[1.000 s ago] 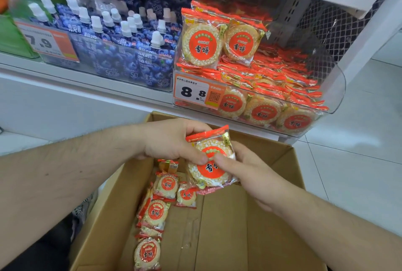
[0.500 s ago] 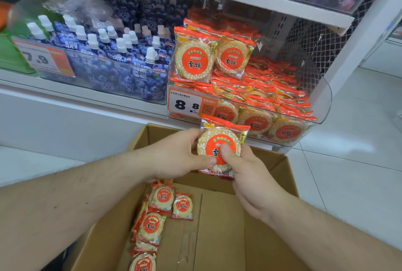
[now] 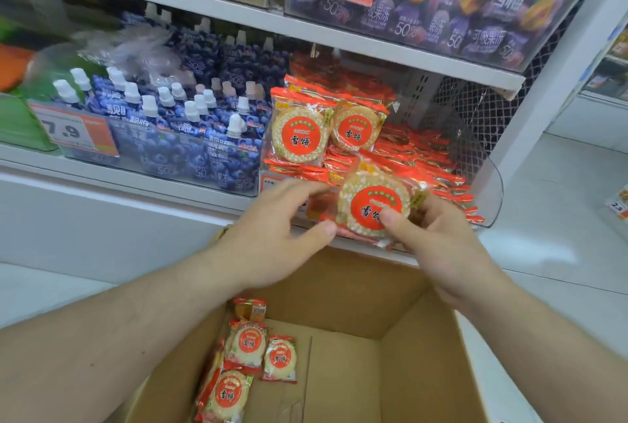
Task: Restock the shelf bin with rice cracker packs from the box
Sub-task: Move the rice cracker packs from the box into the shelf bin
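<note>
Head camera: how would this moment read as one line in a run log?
right hand: pinches cracker pack | left hand: fingers at pack's left edge | pack: in front of shelf bin | box: packs left inside
</note>
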